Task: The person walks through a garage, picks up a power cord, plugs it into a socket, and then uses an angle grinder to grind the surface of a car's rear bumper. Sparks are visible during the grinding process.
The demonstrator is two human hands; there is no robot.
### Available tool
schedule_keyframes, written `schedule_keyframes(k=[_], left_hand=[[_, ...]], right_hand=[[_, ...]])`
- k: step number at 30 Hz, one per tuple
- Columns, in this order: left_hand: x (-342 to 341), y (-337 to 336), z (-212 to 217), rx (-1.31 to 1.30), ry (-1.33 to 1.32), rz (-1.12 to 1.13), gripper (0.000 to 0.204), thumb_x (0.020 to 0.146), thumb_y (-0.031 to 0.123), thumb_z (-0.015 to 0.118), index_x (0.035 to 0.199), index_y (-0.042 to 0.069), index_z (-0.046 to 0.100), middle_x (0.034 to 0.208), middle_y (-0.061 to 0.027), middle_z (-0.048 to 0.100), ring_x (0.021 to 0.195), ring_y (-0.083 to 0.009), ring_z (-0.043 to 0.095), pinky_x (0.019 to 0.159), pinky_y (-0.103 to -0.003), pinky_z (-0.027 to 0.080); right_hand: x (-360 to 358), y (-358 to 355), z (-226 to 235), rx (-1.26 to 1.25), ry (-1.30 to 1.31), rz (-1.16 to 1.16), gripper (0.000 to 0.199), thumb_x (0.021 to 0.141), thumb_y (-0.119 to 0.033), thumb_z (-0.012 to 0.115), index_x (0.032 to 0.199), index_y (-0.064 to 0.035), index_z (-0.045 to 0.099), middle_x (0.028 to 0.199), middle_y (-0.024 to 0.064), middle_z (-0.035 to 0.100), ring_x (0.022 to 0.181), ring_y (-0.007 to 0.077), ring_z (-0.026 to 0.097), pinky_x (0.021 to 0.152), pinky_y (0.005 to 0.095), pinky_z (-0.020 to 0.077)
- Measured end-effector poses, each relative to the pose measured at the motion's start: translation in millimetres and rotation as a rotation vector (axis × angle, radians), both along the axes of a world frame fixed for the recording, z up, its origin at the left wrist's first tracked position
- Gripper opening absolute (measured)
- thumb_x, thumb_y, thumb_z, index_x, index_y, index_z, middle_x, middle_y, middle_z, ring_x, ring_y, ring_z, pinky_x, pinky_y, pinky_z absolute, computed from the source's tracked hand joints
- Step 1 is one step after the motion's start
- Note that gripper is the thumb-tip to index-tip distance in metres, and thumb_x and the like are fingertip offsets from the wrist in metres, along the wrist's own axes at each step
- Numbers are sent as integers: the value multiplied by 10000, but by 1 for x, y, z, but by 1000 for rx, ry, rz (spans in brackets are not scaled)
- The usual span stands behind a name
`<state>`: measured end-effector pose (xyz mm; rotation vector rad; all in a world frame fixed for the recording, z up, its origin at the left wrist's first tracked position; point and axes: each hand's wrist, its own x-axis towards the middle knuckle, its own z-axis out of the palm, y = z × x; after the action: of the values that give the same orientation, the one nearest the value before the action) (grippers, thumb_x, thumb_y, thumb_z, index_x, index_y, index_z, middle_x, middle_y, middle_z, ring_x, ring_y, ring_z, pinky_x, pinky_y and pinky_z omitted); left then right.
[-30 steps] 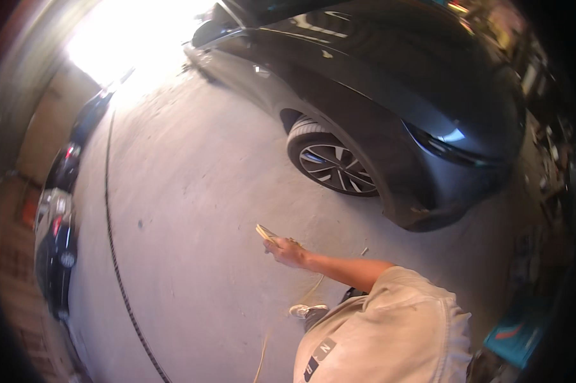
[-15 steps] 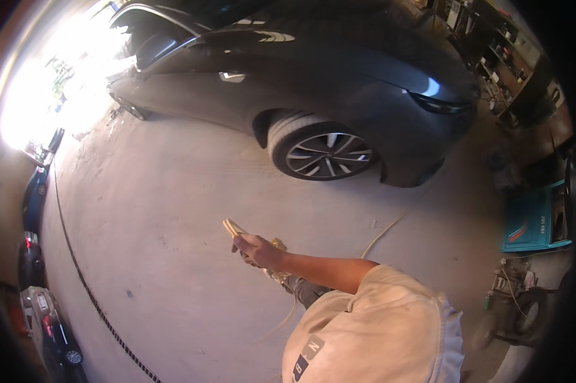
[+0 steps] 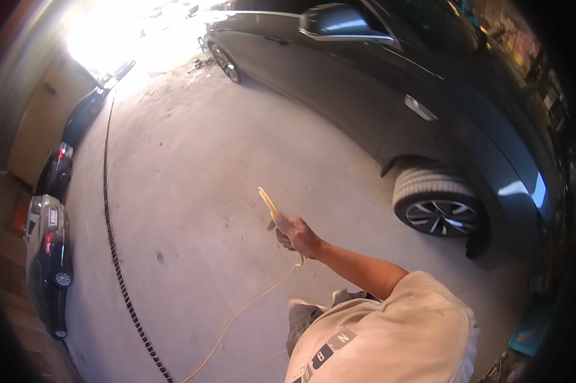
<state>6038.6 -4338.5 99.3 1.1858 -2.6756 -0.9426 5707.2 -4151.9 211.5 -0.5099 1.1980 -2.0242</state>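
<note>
My right hand (image 3: 299,236) is held out in front of my body, its fingers wrapped round a doubled length of thin, pale-yellow hose (image 3: 269,203). The folded end sticks out past the thumb, pointing away from me. Below the hand, the hose hangs down and runs across the floor towards the lower edge. Whether it is a hose or a thick cord is hard to tell. My left hand does not show. My light-coloured shirt (image 3: 396,325) fills the lower right, and a shoe (image 3: 298,302) shows beside it.
A dark grey car (image 3: 339,89) stands along the right, its front wheel (image 3: 441,217) nearest me. A slotted drain (image 3: 123,287) crosses the concrete floor (image 3: 192,191) on the left. Beyond it are parked cars (image 3: 48,255). A teal object (image 3: 531,332) lies at the lower right.
The view has swung left, so the car and its wheel sit further right. My right hand still grips the hose, and more of the trailing length shows on the floor.
</note>
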Motion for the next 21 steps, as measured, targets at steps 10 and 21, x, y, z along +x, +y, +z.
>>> schedule_keyframes(k=[10, 21], left_hand=[[120, -368, -160, 238, -536, 851, 354, 757, 133, 684, 1063, -34, 624, 886, -181, 664, 754, -240, 629, 668, -382, 518], [-367, -588, -58, 96, 61, 67, 337, 911, 227, 591, 1148, -12, 608, 1108, -219, 641, 1037, -332, 621, 900, -394, 480]], right_hand=[[-194, -269, 23, 44, 111, 26, 432, 1043, -367, 324, 1094, 5, 537, 602, -38, 340, 492, 76, 306, 469, 243, 311], [-388, -559, 29, -84, 40, 56, 552, 1026, -397, 354, 1354, 45, 402, 892, 88, 608, 817, 166, 595, 763, 307, 504]])
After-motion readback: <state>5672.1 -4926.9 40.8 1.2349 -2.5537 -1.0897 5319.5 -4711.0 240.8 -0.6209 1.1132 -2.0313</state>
